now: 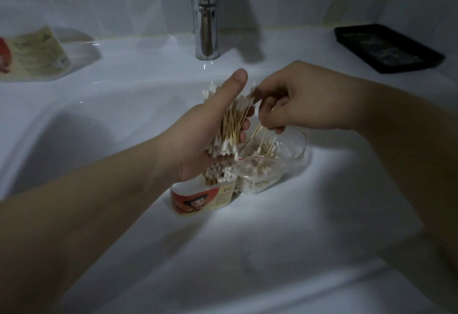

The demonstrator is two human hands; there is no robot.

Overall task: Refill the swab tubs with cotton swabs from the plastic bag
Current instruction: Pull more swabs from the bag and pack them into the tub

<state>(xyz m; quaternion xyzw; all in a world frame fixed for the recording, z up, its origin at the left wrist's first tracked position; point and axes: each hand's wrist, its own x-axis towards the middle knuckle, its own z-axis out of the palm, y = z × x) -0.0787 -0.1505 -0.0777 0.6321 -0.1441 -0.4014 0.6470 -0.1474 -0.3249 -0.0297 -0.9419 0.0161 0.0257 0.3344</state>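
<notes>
Dozens of cotton swabs (233,120) stand bundled in our left hand (205,130), fingers and thumb curled round them, just above the open swab tub (198,199) on the white sink ledge (272,239). Our right hand (297,105) pinches a few loose swabs (257,131) over the plastic bag (272,164), which touches the tub's right side. A second tub (37,55) lies at the far left.

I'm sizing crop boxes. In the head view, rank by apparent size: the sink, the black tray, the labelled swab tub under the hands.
1. Sink, by far.
2. Black tray.
3. Swab tub, though the left hand hides part, so tray versus tub is unsure.
</notes>
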